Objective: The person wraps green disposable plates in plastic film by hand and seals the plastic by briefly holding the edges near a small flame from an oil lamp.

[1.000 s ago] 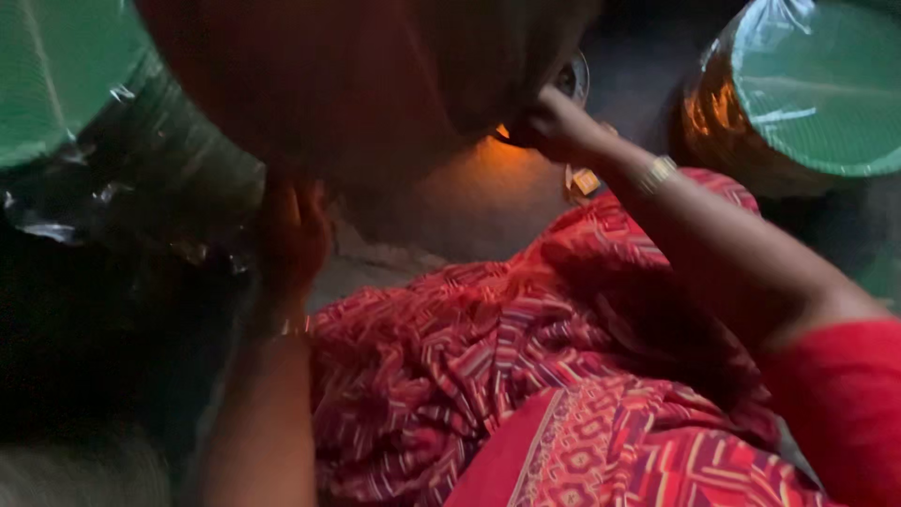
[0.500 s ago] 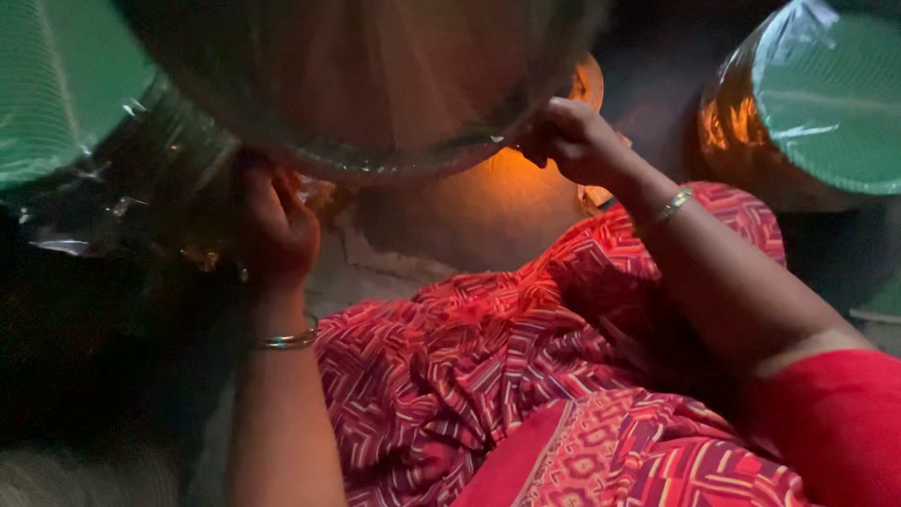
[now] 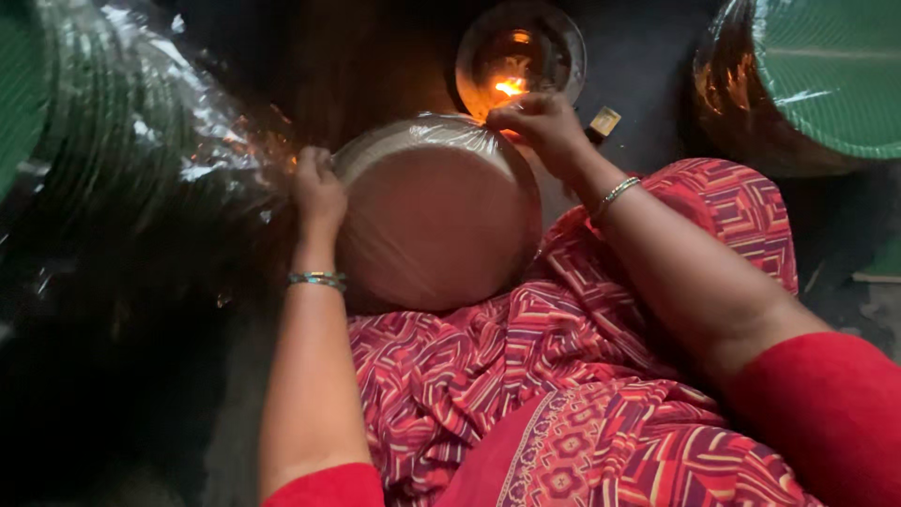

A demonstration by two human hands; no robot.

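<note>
Wrapped stack of green plates (image 3: 113, 150) at far left. Film-wrapped round plate stack (image 3: 436, 211) over the lap, tilted. Left hand (image 3: 317, 192) grip clenched on its left rim; right hand (image 3: 540, 127) pinching film at the top rim. Small flame (image 3: 510, 86) just beyond.

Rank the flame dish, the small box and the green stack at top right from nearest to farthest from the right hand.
From the right hand:
1. Flame dish, just above it.
2. Small box, just to its right; nearly as close.
3. Green stack, far right.
</note>
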